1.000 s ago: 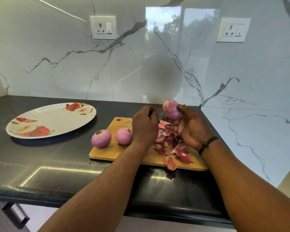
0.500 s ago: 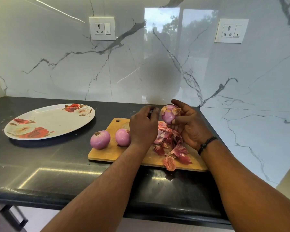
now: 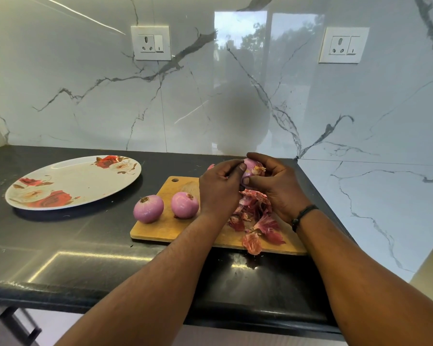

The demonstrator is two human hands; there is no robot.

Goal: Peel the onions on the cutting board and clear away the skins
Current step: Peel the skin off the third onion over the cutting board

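Observation:
A wooden cutting board point(image 3: 165, 228) lies on the black counter. Two peeled purple onions sit on its left part, one point(image 3: 148, 209) at the left edge and one point(image 3: 185, 205) beside it. My right hand point(image 3: 280, 186) holds a third onion point(image 3: 252, 169) above the back of the board, fingers curled round it. My left hand point(image 3: 220, 188) meets it from the left, thumb and fingers pinching at the onion's skin. A heap of red-purple skins point(image 3: 256, 221) lies on the board's right part under my hands.
A white oval plate with red roses point(image 3: 73, 182) sits on the counter to the left of the board. The marble wall stands right behind, with two sockets point(image 3: 151, 43) point(image 3: 343, 45). The counter's front edge runs across the bottom.
My two hands have come together on the held onion, and it has dropped slightly lower toward the board. The two peeled onions and the skins have not moved.

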